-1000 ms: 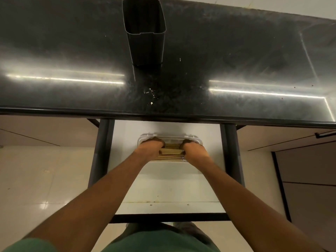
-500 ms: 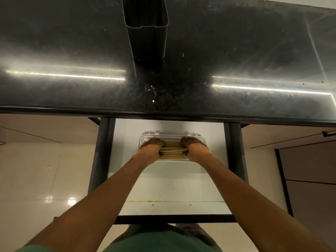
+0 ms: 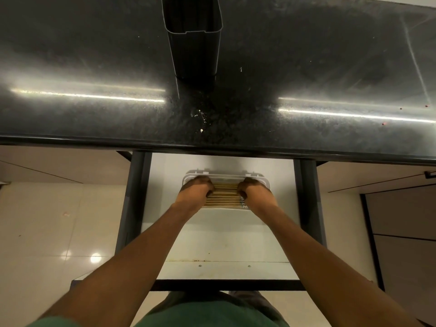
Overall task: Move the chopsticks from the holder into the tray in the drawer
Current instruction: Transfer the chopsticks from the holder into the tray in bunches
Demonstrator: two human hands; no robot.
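Note:
Several wooden chopsticks (image 3: pixel 225 195) lie side by side in a clear plastic tray (image 3: pixel 265 180) at the back of the open white drawer (image 3: pixel 226 241). My left hand (image 3: pixel 194 193) rests on the left ends of the chopsticks, fingers curled over them. My right hand (image 3: pixel 256 193) covers the right ends the same way. The chopstick ends are hidden under both hands. The dark rectangular holder (image 3: pixel 193 36) stands on the black countertop (image 3: pixel 306 67) above, and its inside looks dark with nothing sticking out.
The countertop's front edge (image 3: pixel 212 143) overhangs the drawer's back. Dark drawer rails (image 3: pixel 135 197) run down both sides. Glossy floor tiles lie to the left, and a dark cabinet front (image 3: pixel 401 232) stands to the right. Small white specks dot the counter near the holder.
Both hands have stayed on the chopstick ends in the tray; the chopsticks look flatter and more evenly spread. The view has shifted slightly.

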